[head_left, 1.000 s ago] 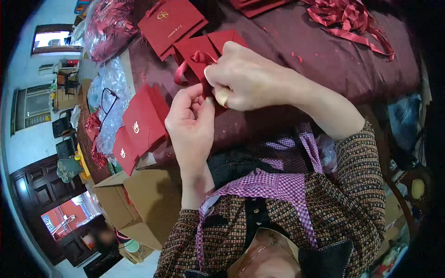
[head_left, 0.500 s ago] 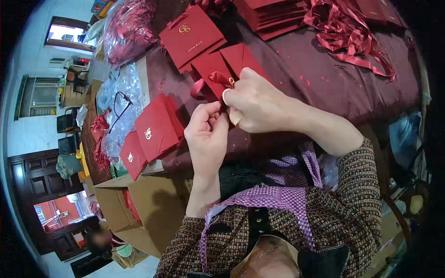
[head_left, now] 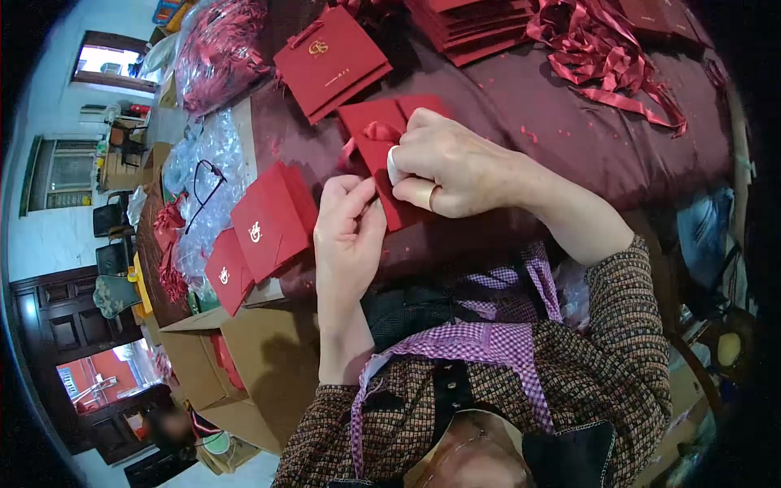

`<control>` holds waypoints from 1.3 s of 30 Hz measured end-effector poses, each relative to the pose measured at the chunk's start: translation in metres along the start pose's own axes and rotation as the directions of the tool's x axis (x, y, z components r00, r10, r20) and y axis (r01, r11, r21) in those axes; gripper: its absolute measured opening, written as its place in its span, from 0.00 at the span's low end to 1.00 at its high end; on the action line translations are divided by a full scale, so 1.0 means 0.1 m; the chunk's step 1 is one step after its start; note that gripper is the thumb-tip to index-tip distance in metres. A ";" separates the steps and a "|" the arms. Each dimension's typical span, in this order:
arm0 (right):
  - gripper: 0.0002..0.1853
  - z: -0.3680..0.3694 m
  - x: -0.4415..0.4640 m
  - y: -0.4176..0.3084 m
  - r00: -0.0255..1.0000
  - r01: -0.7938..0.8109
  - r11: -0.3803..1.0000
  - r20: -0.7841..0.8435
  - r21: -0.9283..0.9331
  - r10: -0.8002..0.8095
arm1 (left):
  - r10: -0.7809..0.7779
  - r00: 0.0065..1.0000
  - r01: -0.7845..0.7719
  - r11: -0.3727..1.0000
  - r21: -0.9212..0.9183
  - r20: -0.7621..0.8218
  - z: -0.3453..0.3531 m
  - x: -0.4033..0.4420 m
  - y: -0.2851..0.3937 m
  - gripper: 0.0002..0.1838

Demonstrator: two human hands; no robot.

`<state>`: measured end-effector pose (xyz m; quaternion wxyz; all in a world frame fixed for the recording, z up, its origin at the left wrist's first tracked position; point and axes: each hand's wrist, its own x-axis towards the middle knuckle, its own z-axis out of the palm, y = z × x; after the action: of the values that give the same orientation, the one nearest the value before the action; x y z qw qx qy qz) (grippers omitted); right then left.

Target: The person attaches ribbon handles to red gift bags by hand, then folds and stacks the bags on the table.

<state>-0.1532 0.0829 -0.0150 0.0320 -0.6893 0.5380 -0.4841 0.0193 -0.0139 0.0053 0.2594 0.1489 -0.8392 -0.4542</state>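
Note:
A small red paper gift bag lies on the cloth-covered table in front of me, a loop of red satin ribbon on it. My right hand is closed over the bag's right part, its fingers curled on the ribbon where it runs under them. A white band and a tan band wrap two of its fingers. Against the bag's near left edge, my left hand is closed with thumb and fingers pinched together. What lies in that pinch is hidden. The two hands are slightly apart.
Finished-looking red bags stand beyond, with a stack of bags farther right. Loose ribbons pile at the back right. More red bags lean left, near bubble wrap and an open cardboard box. A person sits far left.
My hands have moved slightly apart, the left one a little left and the right one up and right. The right-hand fingers have curled in more. The bag has turned slightly.

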 end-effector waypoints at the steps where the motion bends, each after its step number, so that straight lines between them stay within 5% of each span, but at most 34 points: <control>1: 0.05 -0.01 0.00 0.00 1.000 -0.002 1.000 0.002 -0.003 0.002 | 0.001 1.000 -0.001 1.000 -0.005 0.001 -0.02 0.00 -0.03 0.11; 5: 0.07 -0.15 0.02 -0.01 0.961 -0.096 0.982 0.274 0.164 0.049 | 0.002 0.996 -0.004 1.000 0.030 0.090 -0.08 0.03 -0.06 0.05; 6: 0.10 -0.30 0.05 -0.03 0.875 -0.329 0.920 0.435 0.214 0.212 | 0.027 0.992 -0.027 1.000 0.004 0.123 -0.08 0.03 -0.07 0.06; 7: 0.13 -0.40 0.08 -0.07 0.904 -0.319 0.924 0.361 0.209 0.230 | 0.049 0.986 -0.046 0.999 -0.025 0.159 -0.07 0.02 -0.08 0.06; 8: 0.14 -0.41 0.07 0.00 0.977 -0.182 0.943 0.161 0.280 0.141 | 0.108 0.981 -0.096 0.992 -0.079 0.163 -0.04 0.02 -0.11 0.06; 10: 0.14 -0.42 0.11 0.11 0.990 0.136 0.984 0.011 0.117 -0.139 | 0.023 0.975 -0.017 0.999 -0.031 0.221 -0.03 0.01 -0.03 0.06; 17: 0.07 -0.30 0.05 0.07 0.966 0.115 0.979 0.211 0.169 -0.150 | 0.000 0.977 0.057 0.963 -0.263 0.212 0.01 0.04 -0.16 0.04; 20: 0.08 -0.31 0.03 0.05 0.954 0.058 0.942 0.259 0.330 -0.149 | -0.342 0.931 0.335 0.651 -0.681 0.130 -0.05 0.02 -0.21 0.04; 22: 0.08 -0.33 0.05 0.07 0.945 0.087 0.929 0.266 0.360 -0.192 | -0.373 0.883 0.390 0.249 -0.887 0.284 -0.21 0.14 -0.33 0.07; 23: 0.09 -0.34 0.06 0.09 0.934 0.117 0.914 0.270 0.389 -0.235 | -0.505 0.838 0.405 0.326 -0.854 0.204 -0.21 0.11 -0.33 0.08; 24: 0.09 -0.34 0.06 0.11 0.934 0.117 0.914 0.269 0.388 -0.234 | -0.505 0.838 0.405 0.326 -0.854 0.205 -0.25 0.11 -0.39 0.08; 26: 0.11 -0.35 0.05 0.14 0.953 -0.013 0.938 0.288 0.345 -0.093 | -0.252 0.846 0.422 -0.222 -0.879 0.470 -0.34 0.15 -0.56 0.08; 27: 0.11 -0.36 0.06 0.12 0.952 -0.052 0.944 0.301 0.327 -0.051 | -0.220 0.837 0.421 -0.326 -0.846 0.501 -0.32 0.16 -0.55 0.08; 31: 0.09 -0.31 0.08 0.20 0.966 -0.092 0.911 0.259 0.402 -0.017 | -0.264 0.882 0.326 -0.255 -0.910 0.390 -0.18 0.19 -0.47 0.16; 33: 0.10 -0.30 0.08 0.15 0.976 -0.081 0.860 0.214 0.504 -0.034 | -0.513 0.851 0.218 0.153 -0.964 0.111 0.13 0.12 -0.12 0.20; 34: 0.09 -0.30 0.09 0.12 0.979 -0.098 0.845 0.204 0.526 -0.013 | -0.330 0.937 0.203 0.248 -0.947 0.115 0.19 0.03 -0.12 0.23; 36: 0.08 -0.29 0.07 0.02 0.968 -0.225 0.742 0.232 0.631 0.097 | -0.392 0.919 0.266 0.557 -0.787 0.033 0.25 -0.04 -0.09 0.22; 38: 0.07 -0.25 0.07 0.02 0.961 -0.258 0.694 0.251 0.672 0.114 | -0.378 0.915 0.344 0.543 -0.766 0.143 0.22 -0.15 -0.13 0.21; 39: 0.07 -0.26 0.07 0.01 0.949 -0.300 0.664 0.285 0.685 0.134 | -0.308 0.951 0.257 0.722 -0.643 0.035 0.19 -0.27 -0.39 0.21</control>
<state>-0.1726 0.0889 0.0023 0.4139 -0.5988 0.3767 -0.5729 0.0308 -0.0092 -0.0441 0.2533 0.1943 -0.5909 -0.7409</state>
